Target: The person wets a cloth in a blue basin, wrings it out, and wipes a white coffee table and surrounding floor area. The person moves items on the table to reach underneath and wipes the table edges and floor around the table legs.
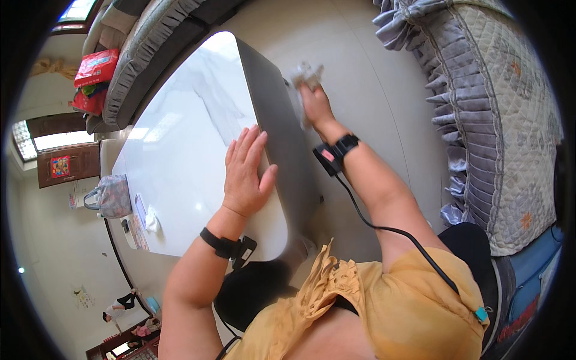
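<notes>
My left hand point(245, 174) lies flat near the edge of a white marble-patterned table point(192, 102), its fingers stretched out and the thumb apart. Beyond the table's grey side panel, my right hand point(318, 108) is closed around a crumpled whitish cloth point(307, 75). Part of the cloth bunches out past the fingers and part hangs down toward the panel. It is blurred, and I cannot tell whether it touches the panel. Each wrist carries a black strap with a small box and a cable.
A patterned handbag point(114, 196), a crumpled white tissue point(152, 220) and some papers sit at the table's left end. To the right stands a seat with a quilted, ruffled cover point(504, 120). A grey sofa point(150, 54) with red packages point(96, 69) lines the far left. Pale floor tiles point(372, 78) lie between.
</notes>
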The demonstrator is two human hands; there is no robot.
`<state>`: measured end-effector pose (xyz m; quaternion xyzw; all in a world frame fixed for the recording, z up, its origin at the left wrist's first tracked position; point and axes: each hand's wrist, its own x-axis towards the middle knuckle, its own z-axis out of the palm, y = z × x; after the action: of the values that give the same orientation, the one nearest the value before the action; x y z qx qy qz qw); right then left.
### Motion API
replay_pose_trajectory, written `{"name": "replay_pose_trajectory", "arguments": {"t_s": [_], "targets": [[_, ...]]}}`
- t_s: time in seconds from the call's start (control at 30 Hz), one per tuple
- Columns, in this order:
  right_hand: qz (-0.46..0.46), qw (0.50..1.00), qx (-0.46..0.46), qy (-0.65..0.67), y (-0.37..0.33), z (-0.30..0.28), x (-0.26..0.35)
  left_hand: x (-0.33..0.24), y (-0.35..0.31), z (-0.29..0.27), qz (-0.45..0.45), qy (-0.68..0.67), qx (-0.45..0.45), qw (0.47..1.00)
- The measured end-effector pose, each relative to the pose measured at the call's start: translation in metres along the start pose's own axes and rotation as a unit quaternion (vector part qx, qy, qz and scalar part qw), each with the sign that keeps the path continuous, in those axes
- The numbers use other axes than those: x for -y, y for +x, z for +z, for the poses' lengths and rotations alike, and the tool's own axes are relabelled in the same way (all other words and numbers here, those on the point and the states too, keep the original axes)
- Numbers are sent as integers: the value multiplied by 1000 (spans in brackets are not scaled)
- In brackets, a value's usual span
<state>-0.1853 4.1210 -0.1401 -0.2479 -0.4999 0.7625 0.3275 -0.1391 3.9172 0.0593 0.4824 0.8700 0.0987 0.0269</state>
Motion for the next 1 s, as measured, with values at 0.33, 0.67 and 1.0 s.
{"name": "replay_pose_trajectory", "arguments": {"t_s": [0.33,0.67,1.0], "targets": [[-62,975,114,-182,124,109,66,2,3,-2,2,-19,8,1000],[-155,974,101,-129,-72,34,79,17,5,14,58,-57,-81,993],[-122,959,173,-191,-229,-33,92,28,6,22,64,-35,-84,994]]}}
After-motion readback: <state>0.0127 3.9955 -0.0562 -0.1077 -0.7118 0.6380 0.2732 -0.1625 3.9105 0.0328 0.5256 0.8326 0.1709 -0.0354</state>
